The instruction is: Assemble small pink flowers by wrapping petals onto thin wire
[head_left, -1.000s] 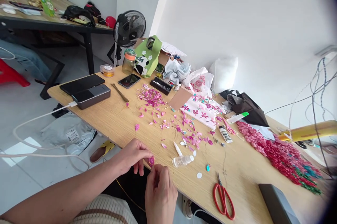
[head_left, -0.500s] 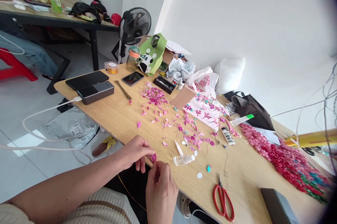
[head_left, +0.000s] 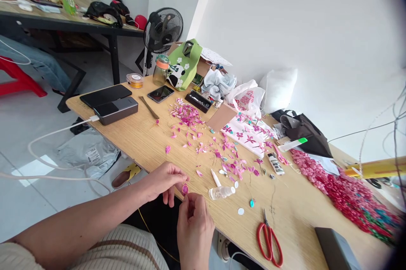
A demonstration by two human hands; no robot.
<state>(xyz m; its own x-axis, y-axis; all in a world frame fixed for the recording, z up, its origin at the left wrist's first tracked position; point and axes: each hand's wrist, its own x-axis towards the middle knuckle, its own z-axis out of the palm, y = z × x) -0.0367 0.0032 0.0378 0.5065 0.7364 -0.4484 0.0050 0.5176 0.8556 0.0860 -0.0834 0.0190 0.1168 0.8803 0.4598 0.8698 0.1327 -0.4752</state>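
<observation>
A small magenta petal with a yellow rim (head_left: pixel 185 189) is held up between my hands at the table's front edge. My right hand (head_left: pixel 195 221) is closed just below it, its fingertips pinched at the petal's lower end; whatever stem lies inside the fingers is hidden. My left hand (head_left: pixel 167 182) is beside and above the petal, thumb and forefinger pinched together. What that pinch holds is too fine to make out. A thin yellow thread (head_left: pixel 149 228) hangs below my left forearm, over my dark-clothed lap.
Pink petals (head_left: pixel 187 114) are scattered over the wooden table (head_left: pixel 136 139). To the right of my hands are a clear bottle (head_left: pixel 218 193), a white-tipped tube (head_left: pixel 215 178) and red-handled scissors (head_left: pixel 269 242). A power bank (head_left: pixel 116 110) and phone (head_left: pixel 160 94) lie farther left.
My left thumb and forefinger have shifted slightly up and off the petal, so more of its yellow rim shows. My right hand has barely moved.
</observation>
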